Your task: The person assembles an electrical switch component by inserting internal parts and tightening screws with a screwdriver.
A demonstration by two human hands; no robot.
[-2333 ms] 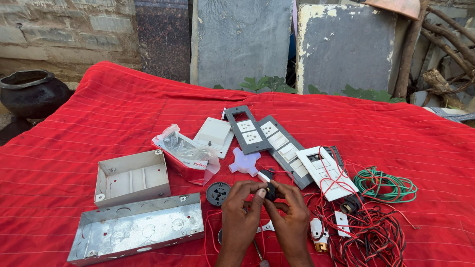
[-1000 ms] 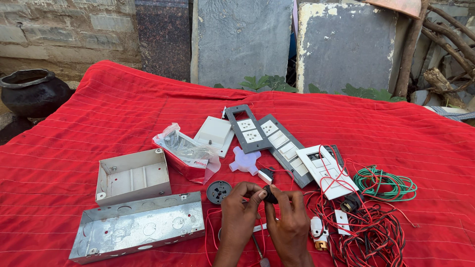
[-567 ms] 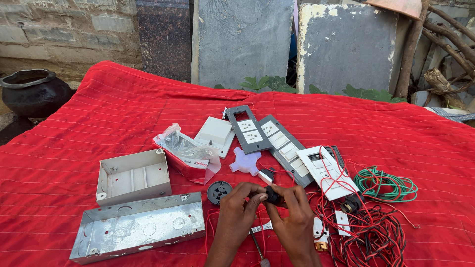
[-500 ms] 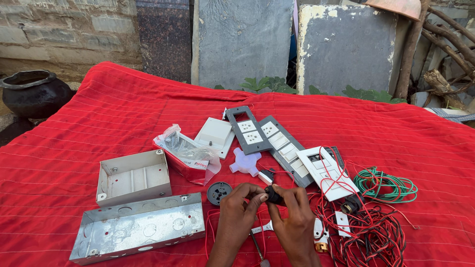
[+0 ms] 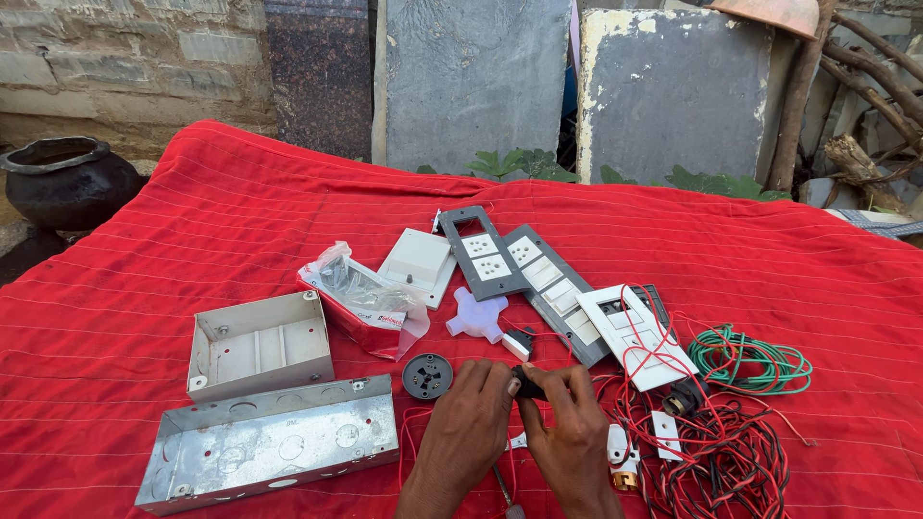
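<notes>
Both hands meet low over the red cloth (image 5: 192,221): the left hand (image 5: 468,428) and right hand (image 5: 574,432) pinch a small black part (image 5: 530,383) between their fingertips, just beside the round black socket (image 5: 427,376) and the tangled red and black wires (image 5: 721,461).

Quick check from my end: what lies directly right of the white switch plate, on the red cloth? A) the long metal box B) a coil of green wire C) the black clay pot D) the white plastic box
B: the coil of green wire lies on the red cloth just right of the white switch plate.
</notes>
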